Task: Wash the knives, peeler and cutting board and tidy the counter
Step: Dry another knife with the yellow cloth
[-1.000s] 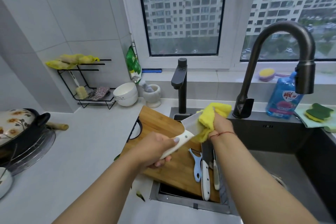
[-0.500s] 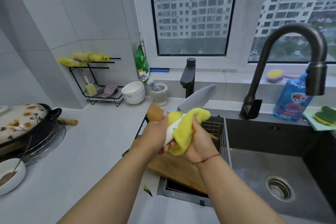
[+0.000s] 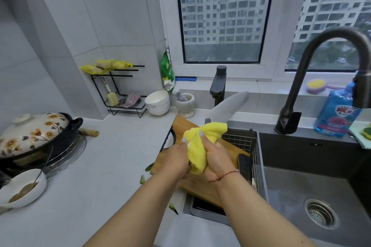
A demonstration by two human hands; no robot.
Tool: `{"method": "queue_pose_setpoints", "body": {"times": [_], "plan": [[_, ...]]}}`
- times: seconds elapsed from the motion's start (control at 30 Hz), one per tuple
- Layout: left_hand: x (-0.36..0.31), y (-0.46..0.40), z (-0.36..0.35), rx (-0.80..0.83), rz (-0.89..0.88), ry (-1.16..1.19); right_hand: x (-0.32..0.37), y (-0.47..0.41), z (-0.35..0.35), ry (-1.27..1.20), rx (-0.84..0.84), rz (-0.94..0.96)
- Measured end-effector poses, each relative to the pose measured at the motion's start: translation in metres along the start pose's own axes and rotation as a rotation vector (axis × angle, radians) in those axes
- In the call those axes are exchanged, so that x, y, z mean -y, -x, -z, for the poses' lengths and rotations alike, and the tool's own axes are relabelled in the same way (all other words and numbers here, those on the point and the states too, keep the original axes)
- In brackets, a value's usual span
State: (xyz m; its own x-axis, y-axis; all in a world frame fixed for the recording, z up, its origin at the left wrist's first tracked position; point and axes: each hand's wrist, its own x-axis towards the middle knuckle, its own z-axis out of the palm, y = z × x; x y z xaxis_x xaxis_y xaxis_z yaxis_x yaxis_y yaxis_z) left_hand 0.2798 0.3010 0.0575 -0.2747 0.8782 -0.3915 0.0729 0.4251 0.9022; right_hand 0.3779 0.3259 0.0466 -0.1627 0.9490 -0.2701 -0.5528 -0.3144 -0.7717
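A wide grey knife blade (image 3: pixel 227 109) points up and to the right over the wooden cutting board (image 3: pixel 200 184). My left hand (image 3: pixel 176 159) grips the knife's white handle, mostly hidden by a yellow cloth (image 3: pixel 202 142). My right hand (image 3: pixel 215 156) grips that cloth, wrapped round the handle and the blade's base. The board lies across a wire rack (image 3: pixel 244 142) at the left end of the sink (image 3: pixel 297 192). The other knives and the peeler are hidden behind my arms.
A dark tall faucet (image 3: pixel 313 62) rises behind the sink, with a blue soap bottle (image 3: pixel 337 114) and green sponge (image 3: pixel 366 133) at the right. A floral clay pot (image 3: pixel 34 134), sauce bowl (image 3: pixel 24 188), white bowls (image 3: pixel 157 102) and mortar (image 3: pixel 185 104) stand on the counter. Green scraps (image 3: pixel 142 179) lie by the board.
The knife swung from lying sideways to pointing up and right. My right hand slid the yellow cloth from the blade down to the handle. The view shifted left.
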Motion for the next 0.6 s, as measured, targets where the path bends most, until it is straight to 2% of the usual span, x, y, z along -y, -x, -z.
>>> {"method": "queue_pose_setpoints", "body": {"times": [0.17, 0.3, 0.5, 0.6], "plan": [[0.006, -0.003, 0.011, 0.008, -0.001, 0.047, 0.014, -0.001, -0.007, -0.034, 0.059, -0.073], [0.005, 0.006, 0.023, 0.082, 0.014, 0.116, 0.021, -0.013, -0.009, 0.009, 0.006, -0.057], [0.006, 0.018, 0.039, 0.171, 0.081, 0.181, -0.007, -0.005, -0.027, 0.084, 0.004, -0.119], [0.013, 0.019, 0.051, 0.198, 0.115, 0.258, -0.013, -0.007, -0.033, 0.103, -0.016, -0.091]]}}
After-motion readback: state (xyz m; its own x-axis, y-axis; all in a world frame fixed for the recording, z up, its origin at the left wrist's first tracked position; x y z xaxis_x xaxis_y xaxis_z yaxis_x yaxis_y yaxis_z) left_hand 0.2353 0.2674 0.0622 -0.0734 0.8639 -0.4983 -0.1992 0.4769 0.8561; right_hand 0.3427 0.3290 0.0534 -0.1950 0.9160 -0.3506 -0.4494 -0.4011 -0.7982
